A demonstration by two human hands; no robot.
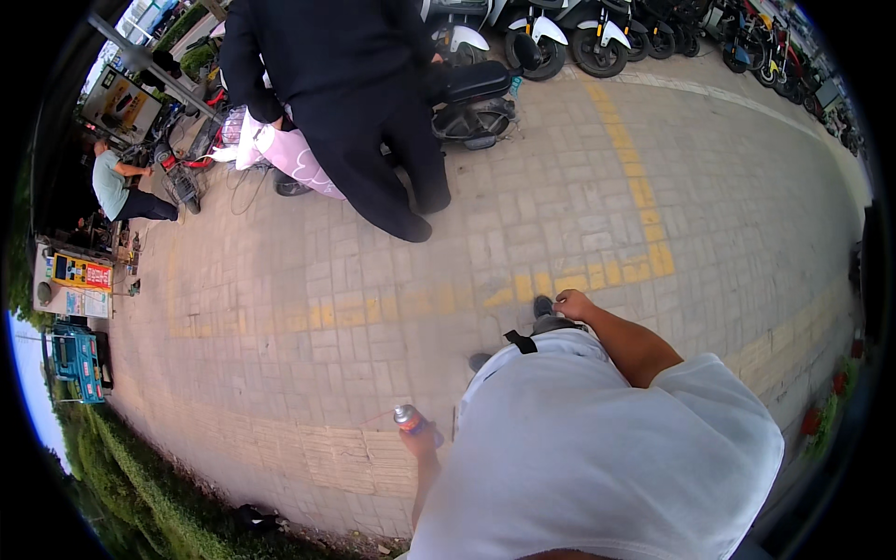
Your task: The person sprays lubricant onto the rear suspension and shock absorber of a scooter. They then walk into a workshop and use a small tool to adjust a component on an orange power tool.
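Note:
My left hand is wrapped round a spray can with a silvery top. From the top of the can a thin red straw seems to stick out to the left. Held out low at my side, the can is above the paving and touches nothing but the hand. My right hand is by my right leg, just above my dark shoe. Its fingers are curled together, and whatever they may hold is too small to make out.
A person in dark clothes stands ahead beside a scooter with a pink cover. Parked scooters line the back. Another person is at far left near a red bike. A blue cart and hedge border the left.

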